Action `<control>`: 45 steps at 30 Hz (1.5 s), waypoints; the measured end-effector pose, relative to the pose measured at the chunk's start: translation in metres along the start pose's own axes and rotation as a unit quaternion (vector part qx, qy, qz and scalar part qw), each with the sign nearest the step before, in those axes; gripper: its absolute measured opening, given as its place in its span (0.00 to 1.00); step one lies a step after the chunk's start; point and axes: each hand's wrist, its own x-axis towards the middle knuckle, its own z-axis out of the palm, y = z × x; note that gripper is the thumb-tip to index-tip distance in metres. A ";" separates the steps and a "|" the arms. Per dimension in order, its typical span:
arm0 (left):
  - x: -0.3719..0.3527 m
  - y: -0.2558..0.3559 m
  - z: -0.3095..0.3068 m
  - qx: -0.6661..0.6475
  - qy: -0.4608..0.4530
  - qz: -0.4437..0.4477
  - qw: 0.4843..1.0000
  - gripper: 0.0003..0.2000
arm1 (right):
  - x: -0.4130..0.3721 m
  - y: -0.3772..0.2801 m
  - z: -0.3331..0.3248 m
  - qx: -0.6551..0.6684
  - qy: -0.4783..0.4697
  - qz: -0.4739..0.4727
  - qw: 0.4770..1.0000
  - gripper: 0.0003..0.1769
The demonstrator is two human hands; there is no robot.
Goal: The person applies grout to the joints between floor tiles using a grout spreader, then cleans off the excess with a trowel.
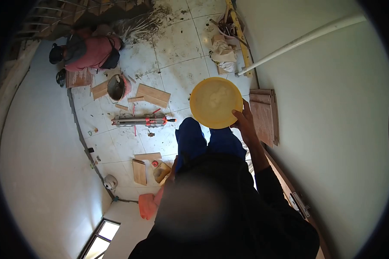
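Note:
A round yellow basin (202, 118) with pale, cloudy contents is held out over my knees. My right hand (245, 121) grips it at its right edge, thumb over the rim and fingers underneath. My left hand (173, 172) shows only as a sliver beside my left hip, its fingers hidden by my body. Close to that hand are a yellowish container (161, 172) and an orange-red bag or bucket (147, 206).
A tile cutter (140, 121) lies on the tiled floor beside cut tiles (153, 96) and a bucket (117, 88). At upper left a person (93, 52) crouches. Tiles (262, 116) lean against the right wall, near a yellow level (240, 39) and a white pipe (298, 42).

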 end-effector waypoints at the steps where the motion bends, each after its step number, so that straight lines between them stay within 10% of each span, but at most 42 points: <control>1: -0.008 0.025 -0.015 -0.043 -0.013 -0.028 0.999 0.21 | 0.017 -0.015 0.009 0.001 -0.002 -0.018 1.000 0.41; 6: -0.035 0.156 -0.085 -0.191 -0.031 -0.116 0.974 0.25 | 0.106 -0.069 0.051 -0.029 -0.062 0.008 0.998 0.41; 14: 0.054 0.343 -0.251 -0.338 0.197 0.114 0.913 0.19 | 0.269 -0.137 0.142 -0.068 -0.076 0.032 0.994 0.44; 21: 0.053 0.689 -0.366 -0.179 -0.132 0.241 0.945 0.40 | 0.385 -0.273 0.229 -0.077 -0.068 0.053 0.993 0.46; 31: 0.103 1.032 -0.366 0.079 -0.213 0.431 0.874 0.49 | 0.543 -0.399 0.222 0.114 0.024 -0.061 0.991 0.44; 45: 0.221 1.387 -0.388 -0.141 -0.160 0.423 0.881 0.39 | 0.872 -0.695 0.135 0.057 -0.060 -0.052 0.995 0.42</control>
